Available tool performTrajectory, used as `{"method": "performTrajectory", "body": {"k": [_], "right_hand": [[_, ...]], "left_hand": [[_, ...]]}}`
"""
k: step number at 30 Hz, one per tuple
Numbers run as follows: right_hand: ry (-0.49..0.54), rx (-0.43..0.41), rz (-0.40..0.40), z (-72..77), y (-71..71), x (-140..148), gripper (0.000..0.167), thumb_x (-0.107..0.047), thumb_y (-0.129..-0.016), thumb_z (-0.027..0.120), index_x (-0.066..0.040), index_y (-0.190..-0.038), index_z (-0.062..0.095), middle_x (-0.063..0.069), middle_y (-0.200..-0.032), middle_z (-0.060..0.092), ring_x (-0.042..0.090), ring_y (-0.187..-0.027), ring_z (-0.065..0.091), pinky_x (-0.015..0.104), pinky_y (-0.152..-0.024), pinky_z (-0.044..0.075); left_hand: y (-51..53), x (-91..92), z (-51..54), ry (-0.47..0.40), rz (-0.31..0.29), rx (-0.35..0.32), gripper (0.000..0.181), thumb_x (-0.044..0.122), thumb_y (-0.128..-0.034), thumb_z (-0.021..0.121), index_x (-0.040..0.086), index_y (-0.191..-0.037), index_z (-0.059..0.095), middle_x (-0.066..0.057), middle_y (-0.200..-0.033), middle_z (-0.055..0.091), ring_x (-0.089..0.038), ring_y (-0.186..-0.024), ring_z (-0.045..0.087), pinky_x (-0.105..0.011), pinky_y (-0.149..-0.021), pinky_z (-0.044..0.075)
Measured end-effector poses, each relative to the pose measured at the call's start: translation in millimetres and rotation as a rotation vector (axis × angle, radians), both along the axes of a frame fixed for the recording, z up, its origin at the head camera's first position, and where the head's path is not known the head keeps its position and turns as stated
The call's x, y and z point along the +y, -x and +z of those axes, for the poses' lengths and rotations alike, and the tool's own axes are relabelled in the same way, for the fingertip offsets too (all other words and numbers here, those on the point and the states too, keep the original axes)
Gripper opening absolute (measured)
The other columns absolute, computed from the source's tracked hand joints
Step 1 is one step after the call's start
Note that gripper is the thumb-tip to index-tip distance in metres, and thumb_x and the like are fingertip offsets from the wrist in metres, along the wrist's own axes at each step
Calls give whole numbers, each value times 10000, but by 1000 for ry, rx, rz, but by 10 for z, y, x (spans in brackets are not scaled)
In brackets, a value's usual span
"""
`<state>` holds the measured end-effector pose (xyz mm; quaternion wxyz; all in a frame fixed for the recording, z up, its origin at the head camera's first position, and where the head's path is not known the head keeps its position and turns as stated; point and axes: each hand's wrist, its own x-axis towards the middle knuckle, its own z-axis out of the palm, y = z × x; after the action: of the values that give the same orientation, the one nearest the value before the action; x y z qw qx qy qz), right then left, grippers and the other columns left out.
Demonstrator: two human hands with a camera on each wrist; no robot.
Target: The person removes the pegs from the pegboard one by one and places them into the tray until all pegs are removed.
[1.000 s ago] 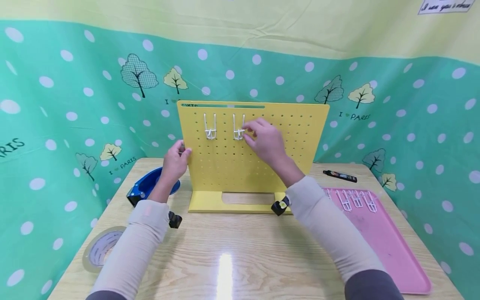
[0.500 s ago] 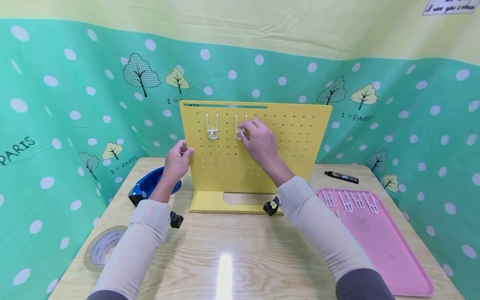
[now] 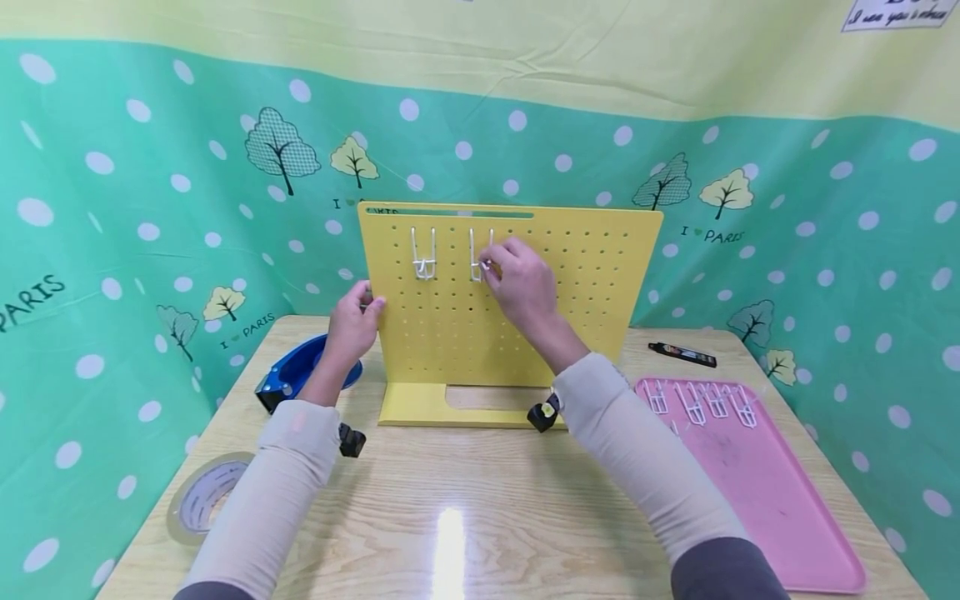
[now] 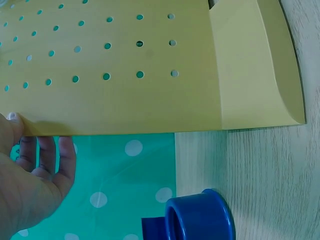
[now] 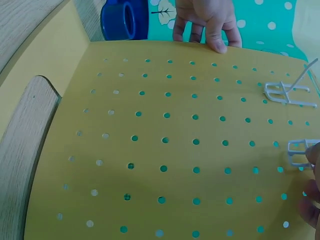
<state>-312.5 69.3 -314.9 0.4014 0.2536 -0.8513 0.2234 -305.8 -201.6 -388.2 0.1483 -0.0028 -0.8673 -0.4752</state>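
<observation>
A yellow pegboard stands upright on its base at the middle of the table. My left hand grips its left edge, thumb on the front face and fingers behind, as the left wrist view shows. Two white wire hooks hang near the board's top. The left hook hangs untouched. At the other hook, my right hand pinches the lower end between thumb and fingers, partly covering it. Only the fingertips of that hand enter the right wrist view, at its right edge beside the hook's frame.
On the right lies a pink tray with several white wire hooks at its far end. A black marker lies behind it. To the left are a blue tape dispenser and a roll of tape, partly behind the left sleeve.
My right hand has shifted slightly left and closer over the second hook's lower end, now hiding more of it. The left hand keeps its grip on the pegboard's edge.
</observation>
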Motion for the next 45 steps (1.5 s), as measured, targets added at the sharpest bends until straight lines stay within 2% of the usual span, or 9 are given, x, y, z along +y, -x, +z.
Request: {"method": "performTrajectory", "body": {"k": [10,17,26,30,38,41,45], "right_hand": [[19,53,9,-14,-43,26,78,-181,-934,739,-117,-967,768,50,-902,719,189,-739,648,269,-624,546],[32,36,12,-27,-127,207,74,-183,-939,736,-118,-961,764,49,-917,723,187,-728,657,273,-607,547],[55,-27,7,-102,-245,578,57,-156,-922,745,-101,-930,753,70,-906,718,212,-779,705,325,-652,583],[43,-75,-6,-139,-313,737,50,-157,-917,752,-109,-931,751,57,-909,718,211,-784,703,337,-658,575],[52,-244,-21,-175,-451,1157,87,-153,-921,757,-83,-969,738,91,-971,735,251,-842,710,384,-700,610],[61,-284,-49,-188,-486,1354,95,-158,-929,751,-76,-974,736,106,-977,741,267,-846,702,416,-730,599],[54,-335,-96,-208,-526,1581,90,-172,-942,741,-89,-976,739,102,-984,738,266,-842,686,395,-720,561]], "left_hand": [[-11,5,-1,-6,-7,-7,241,210,-1079,508,78,-1267,581,-170,-1117,623,-278,-899,605,-278,-689,521],[0,2,7,-2,-3,-12,251,210,-1080,506,81,-1285,573,-182,-1144,628,-304,-925,617,-336,-721,531],[-26,5,21,12,-1,-6,251,212,-1085,494,74,-1280,569,-176,-1130,618,-288,-914,605,-301,-704,519],[-37,11,26,16,1,2,252,203,-1083,499,64,-1281,569,-188,-1137,626,-313,-935,615,-330,-722,523],[-28,31,11,12,4,-9,246,211,-1084,497,70,-1273,566,-187,-1139,623,-322,-953,623,-345,-738,533],[-20,30,3,14,1,-5,241,214,-1084,496,72,-1266,566,-183,-1134,622,-316,-945,623,-342,-738,535],[-22,16,5,11,3,-4,230,213,-1085,490,77,-1254,564,-179,-1133,618,-311,-935,616,-338,-737,534]]}}
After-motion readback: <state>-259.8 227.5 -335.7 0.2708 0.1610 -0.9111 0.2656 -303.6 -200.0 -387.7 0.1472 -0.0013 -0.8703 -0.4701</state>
